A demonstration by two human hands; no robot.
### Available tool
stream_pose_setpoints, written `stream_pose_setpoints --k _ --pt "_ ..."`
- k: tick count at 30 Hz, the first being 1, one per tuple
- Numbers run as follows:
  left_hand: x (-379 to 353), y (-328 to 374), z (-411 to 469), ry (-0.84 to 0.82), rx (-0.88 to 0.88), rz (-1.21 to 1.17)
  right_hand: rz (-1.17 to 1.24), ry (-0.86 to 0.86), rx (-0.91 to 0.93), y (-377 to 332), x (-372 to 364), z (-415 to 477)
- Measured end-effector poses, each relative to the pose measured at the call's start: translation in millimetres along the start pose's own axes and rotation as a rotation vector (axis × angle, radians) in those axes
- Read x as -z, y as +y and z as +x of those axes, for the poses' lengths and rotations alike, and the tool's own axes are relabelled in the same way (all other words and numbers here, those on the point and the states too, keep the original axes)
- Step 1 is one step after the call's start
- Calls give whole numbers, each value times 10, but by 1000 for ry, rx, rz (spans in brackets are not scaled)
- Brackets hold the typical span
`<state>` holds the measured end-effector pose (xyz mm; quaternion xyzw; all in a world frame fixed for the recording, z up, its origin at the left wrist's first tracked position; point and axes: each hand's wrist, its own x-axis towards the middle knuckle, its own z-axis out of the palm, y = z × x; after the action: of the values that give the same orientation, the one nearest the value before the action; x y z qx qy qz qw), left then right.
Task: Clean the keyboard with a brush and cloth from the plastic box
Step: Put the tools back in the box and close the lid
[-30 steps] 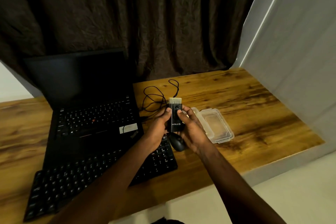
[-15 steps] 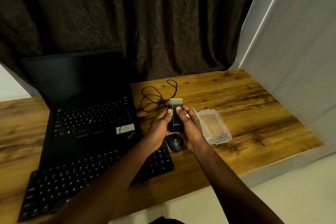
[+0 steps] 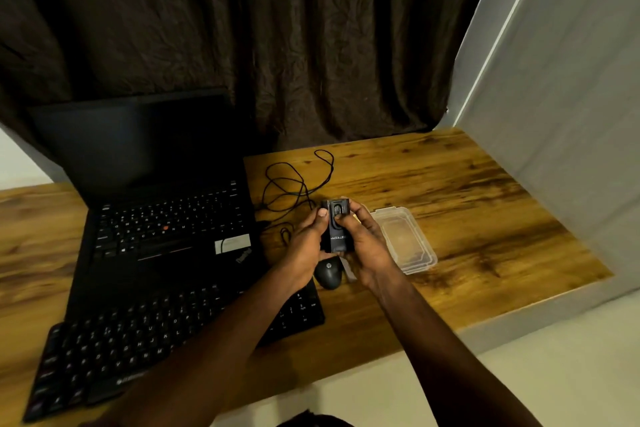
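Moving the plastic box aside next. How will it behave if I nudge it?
Probably light: the box is thin clear plastic with nothing obvious inside, so it should slide easily on the table. Its walls likely flex if pinched. Low and flat, it seems unlikely to tip.

**Black kit on amber wood**

A black brush (image 3: 337,230) with pale lettering, a black keyboard (image 3: 121,350) with white legends, a black mouse (image 3: 328,274) and a black laptop (image 3: 166,218) with a red nub show against a table (image 3: 467,184) of amber wood streaked dark brown. The box (image 3: 407,243) is clear and the crinkled curtain (image 3: 277,45) dark brown.
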<state>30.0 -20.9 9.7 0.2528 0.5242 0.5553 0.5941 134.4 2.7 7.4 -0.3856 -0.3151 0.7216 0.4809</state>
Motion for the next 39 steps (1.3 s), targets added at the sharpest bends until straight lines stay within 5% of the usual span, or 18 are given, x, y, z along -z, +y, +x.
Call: stream_pose_setpoints --k 5,9,12,16,20,24,35,39 --pt "-32 -7 32 8 18 1 -214 -37 83 -21 87 10" --pt "8 -58 116 63 106 87 -731 -80 215 -9 238 25" --pt "45 -104 184 70 78 208 -1176 67 373 11 340 62" --pt "79 -156 229 110 -198 733 -1355 252 227 7 393 101" --pt "158 -179 155 -82 -203 1248 -1786 300 161 -14 390 136" --pt "164 -249 165 -194 -186 1469 -1849 198 125 -8 382 126" --pt "172 -272 292 -162 -174 1509 -1957 14 55 -114 434 124" --pt "190 -301 325 -154 -187 1541 -1712 256 437 -241 598 168"
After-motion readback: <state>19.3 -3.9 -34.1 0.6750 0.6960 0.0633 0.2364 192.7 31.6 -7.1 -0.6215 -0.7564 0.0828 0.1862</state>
